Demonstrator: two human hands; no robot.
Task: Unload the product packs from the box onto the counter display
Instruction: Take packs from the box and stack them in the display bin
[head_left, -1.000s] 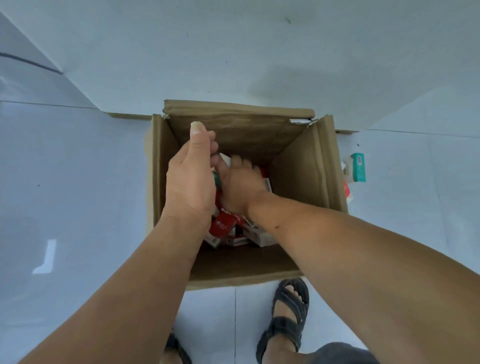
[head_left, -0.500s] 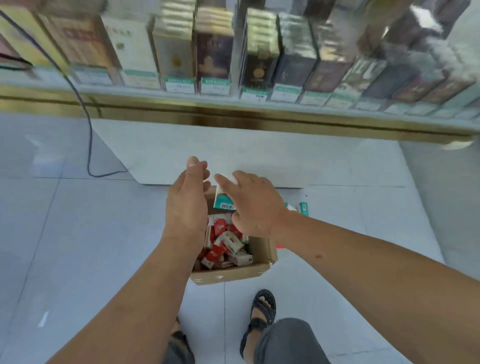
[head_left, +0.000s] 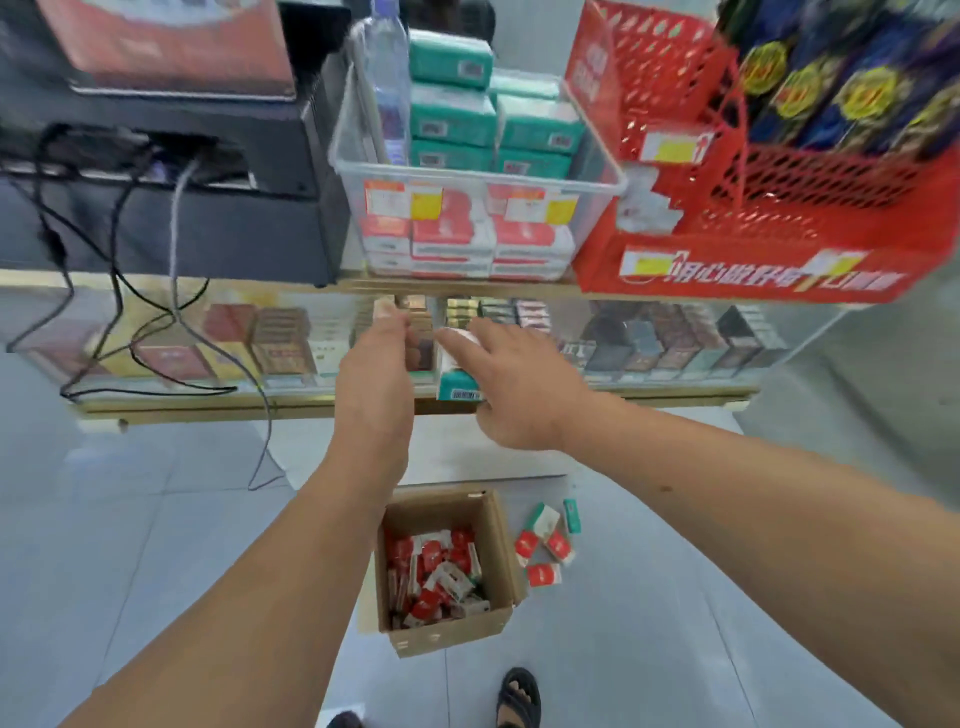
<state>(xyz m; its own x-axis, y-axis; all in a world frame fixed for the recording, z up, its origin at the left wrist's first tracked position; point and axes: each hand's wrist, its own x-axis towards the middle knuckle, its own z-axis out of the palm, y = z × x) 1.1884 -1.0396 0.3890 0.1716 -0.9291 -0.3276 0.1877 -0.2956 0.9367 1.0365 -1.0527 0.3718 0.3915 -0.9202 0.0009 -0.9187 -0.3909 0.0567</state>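
Holding a teal pack (head_left: 457, 383) up before the bench (head_left: 467, 285).
The right grip (head_left: 519, 384) pinched it, well above the box (head_left: 447, 636) on the floor (head_left: 156, 519); whether the left grip (head_left: 374, 379) held anything was unclear. Best laid flat on the teal stack (head_left: 452, 111) in the clear bin (head_left: 478, 175).

Packs (head_left: 431, 571) in box (head_left: 447, 636) below counter (head_left: 457, 286)

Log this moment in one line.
right hand: holds teal-and-white rectangular pack before glass counter | left hand: beside it, grip hidden | brown cardboard box: on floor, red packs inside | stage: pack not yet placed
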